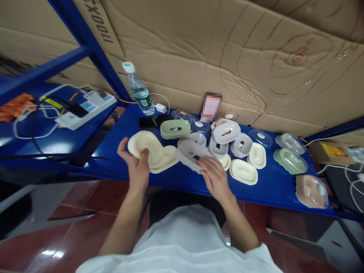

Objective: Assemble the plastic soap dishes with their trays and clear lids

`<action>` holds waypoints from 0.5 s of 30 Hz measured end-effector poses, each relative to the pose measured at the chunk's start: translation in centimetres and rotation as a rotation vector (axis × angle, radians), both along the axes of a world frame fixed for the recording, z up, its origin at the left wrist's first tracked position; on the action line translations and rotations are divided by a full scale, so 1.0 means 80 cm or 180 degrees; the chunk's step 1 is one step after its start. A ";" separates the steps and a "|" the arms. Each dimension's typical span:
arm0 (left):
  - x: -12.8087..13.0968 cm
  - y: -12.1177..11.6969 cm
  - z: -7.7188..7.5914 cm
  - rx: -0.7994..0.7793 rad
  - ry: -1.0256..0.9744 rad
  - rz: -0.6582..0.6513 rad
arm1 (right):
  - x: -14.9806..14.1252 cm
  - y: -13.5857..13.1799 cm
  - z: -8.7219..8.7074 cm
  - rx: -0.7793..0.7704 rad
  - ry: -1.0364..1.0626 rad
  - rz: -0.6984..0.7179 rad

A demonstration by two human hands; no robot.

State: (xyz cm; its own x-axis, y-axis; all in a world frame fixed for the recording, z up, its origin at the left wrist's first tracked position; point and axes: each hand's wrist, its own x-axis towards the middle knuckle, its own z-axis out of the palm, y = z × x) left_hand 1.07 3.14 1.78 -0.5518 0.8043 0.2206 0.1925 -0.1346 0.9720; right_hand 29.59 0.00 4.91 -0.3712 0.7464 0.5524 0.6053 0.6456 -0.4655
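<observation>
My left hand (136,165) is closed on the near edge of a cream oval soap-dish tray (142,146), which lies over another cream tray (163,161) on the blue shelf (270,185). My right hand (214,176) grips the near rim of a grey oval dish (190,151), tilted up off the shelf. Beyond them lie several more oval dishes and lids: a green one (175,129), grey ones (226,132), cream ones (243,171).
A water bottle (139,89) stands at the back by a black phone (152,121) and a white charger (160,108). Clear lids (261,137), a green dish (290,160) and a pink dish (311,190) lie at right. A power strip (85,110) sits on the left shelf. Cardboard (227,49) backs the shelf.
</observation>
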 end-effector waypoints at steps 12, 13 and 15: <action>-0.025 0.059 -0.019 0.0065 0.1618 -0.0295 | 0.010 0.035 -0.011 -0.0129 -0.0616 -0.0722; -0.026 0.058 -0.021 -0.0015 0.1702 -0.0388 | 0.017 0.022 -0.016 -0.0130 -0.0605 -0.0774; -0.027 0.058 -0.026 -0.0173 0.1846 -0.0485 | 0.026 0.002 -0.023 -0.0138 -0.0649 -0.0839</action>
State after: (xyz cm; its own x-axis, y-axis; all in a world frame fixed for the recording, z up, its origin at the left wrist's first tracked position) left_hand -1.11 7.77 -0.26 -0.2314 0.8834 0.4075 0.6758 -0.1553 0.7206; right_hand 31.65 0.18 3.04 -0.2618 0.8526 0.4523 0.8324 0.4366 -0.3412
